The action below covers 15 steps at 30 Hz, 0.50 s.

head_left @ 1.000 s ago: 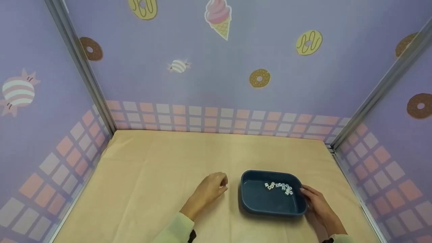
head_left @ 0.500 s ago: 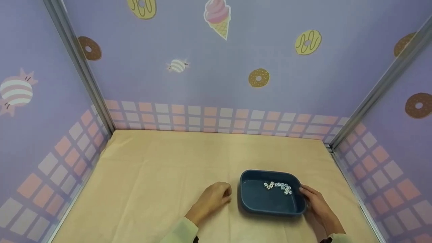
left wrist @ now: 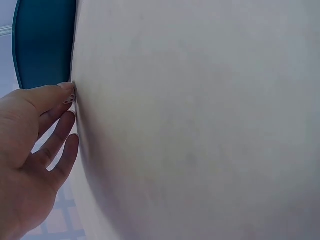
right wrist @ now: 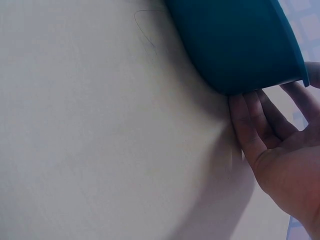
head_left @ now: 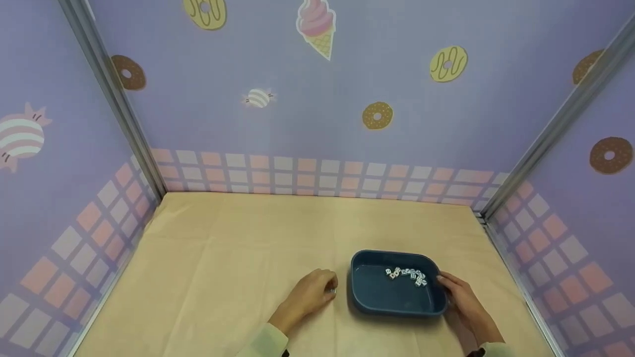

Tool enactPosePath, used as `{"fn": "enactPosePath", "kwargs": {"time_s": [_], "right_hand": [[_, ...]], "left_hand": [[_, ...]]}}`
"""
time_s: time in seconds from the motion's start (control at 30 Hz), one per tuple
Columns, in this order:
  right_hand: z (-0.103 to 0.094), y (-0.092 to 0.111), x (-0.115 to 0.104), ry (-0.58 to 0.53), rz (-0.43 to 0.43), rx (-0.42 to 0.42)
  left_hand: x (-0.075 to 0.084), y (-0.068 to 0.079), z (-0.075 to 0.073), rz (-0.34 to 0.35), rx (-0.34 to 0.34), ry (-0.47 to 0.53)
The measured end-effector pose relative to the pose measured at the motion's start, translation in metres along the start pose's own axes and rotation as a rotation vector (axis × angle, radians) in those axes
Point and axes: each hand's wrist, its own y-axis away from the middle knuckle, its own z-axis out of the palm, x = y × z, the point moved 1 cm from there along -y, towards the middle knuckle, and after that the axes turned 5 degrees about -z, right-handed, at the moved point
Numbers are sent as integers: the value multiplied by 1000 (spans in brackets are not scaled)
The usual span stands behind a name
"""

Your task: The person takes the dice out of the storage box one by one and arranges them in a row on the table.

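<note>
My left hand [head_left: 308,296] is low over the cloth, just left of a dark blue rectangular tray [head_left: 367,302]. Between its thumb and forefinger it pinches a small white die [left wrist: 69,99] with dark markings, mostly covered by the fingertips. The tray's right end is held by my right hand [head_left: 465,303]: the thumb lies over the rim and the other fingers touch the outside near the base, as the right wrist view shows. Several white dice [head_left: 413,274] lie together inside the tray, toward its far right part.
A pale yellow cloth [head_left: 238,248] covers the table. Purple panels [head_left: 317,129] with sweets printed on them stand at the back and both sides, joined by grey metal posts [head_left: 540,129]. A thin dark hair-like strand [right wrist: 142,30] lies on the cloth by the tray.
My left hand has come nearer to me, beside the tray's left end, and a die now shows at its fingertips. The right hand keeps its hold on the tray.
</note>
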Motion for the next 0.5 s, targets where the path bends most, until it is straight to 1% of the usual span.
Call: {"fn": "enactPosePath", "kwargs": {"time_s": [0.23,0.5], "right_hand": [[0,-1,1,-3,-6,14],[0,-3,1,10,-15,12]], "left_hand": [[3,-1,0,-10,0,-8],[1,1,-1,-18,-15,14]]}}
